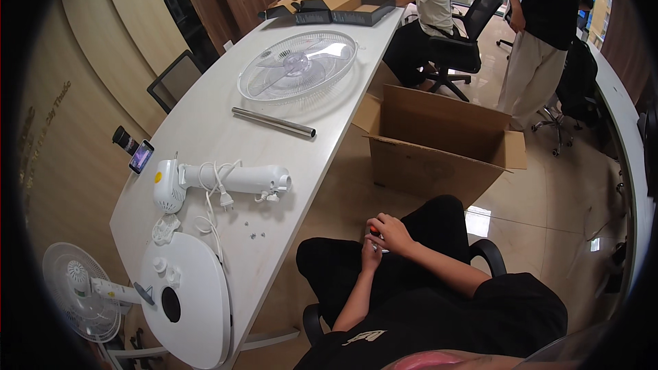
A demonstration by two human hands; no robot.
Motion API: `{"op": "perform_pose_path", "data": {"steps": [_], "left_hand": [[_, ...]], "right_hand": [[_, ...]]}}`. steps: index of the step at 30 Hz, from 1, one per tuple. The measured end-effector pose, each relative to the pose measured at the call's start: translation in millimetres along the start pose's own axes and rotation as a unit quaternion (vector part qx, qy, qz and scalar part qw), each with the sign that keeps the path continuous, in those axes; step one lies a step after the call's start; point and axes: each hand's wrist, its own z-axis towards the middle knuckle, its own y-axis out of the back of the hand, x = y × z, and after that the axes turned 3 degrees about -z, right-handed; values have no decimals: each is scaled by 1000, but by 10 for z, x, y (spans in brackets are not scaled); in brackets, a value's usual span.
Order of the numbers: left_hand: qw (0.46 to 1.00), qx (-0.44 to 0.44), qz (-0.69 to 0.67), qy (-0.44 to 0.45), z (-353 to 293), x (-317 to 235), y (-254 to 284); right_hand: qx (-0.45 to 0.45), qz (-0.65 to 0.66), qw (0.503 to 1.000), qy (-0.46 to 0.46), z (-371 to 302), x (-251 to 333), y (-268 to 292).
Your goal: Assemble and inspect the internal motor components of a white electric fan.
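Note:
Both my hands are together over my lap, beside the table. My right hand (393, 235) is closed around a small red-and-black piece (374, 231) that looks like a tool handle; the rest is covered by fingers. Just below it, my left hand (371, 255) is closed too, and what it grips is mostly hidden. On the table to my left lies a white fan motor head with its neck (233, 178), a power cord and plug (225, 199) looped over it. Several small screws (253, 235) are scattered nearby. A white fan base (199, 301) rests at the near end.
A fan cage with clear blades (297, 64) and a metal tube (274, 122) lie farther up the table. A phone (141, 156) leans at the left edge. An open cardboard box (432, 157) stands on the floor ahead; two people are beyond. Another fan (81, 291) stands lower left.

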Motion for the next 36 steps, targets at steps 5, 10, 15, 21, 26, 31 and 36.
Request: {"op": "perform_pose_path", "data": {"steps": [5,10,15,21,26,31,36], "left_hand": [[998,43,23,46,-10,-47,8],[998,32,39,28,-22,96,51],[999,18,41,28,2,-27,33],[996,34,47,69,18,-136,23],[995,19,-16,97,13,324,-57],[982,1,-103,158,53,353,-89],[900,-7,-335,279,72,-8,-16]], "right_hand": [[-65,200,971,112,-17,-221,-201],[6,102,994,32,-39,-68,-12],[-44,27,999,4,-30,-86,-89],[24,283,958,46,-69,-290,-305],[12,129,991,-21,-74,-106,-149],[-39,99,994,-21,-76,-23,-259],[-6,251,968,19,-114,-221,-370]]}}
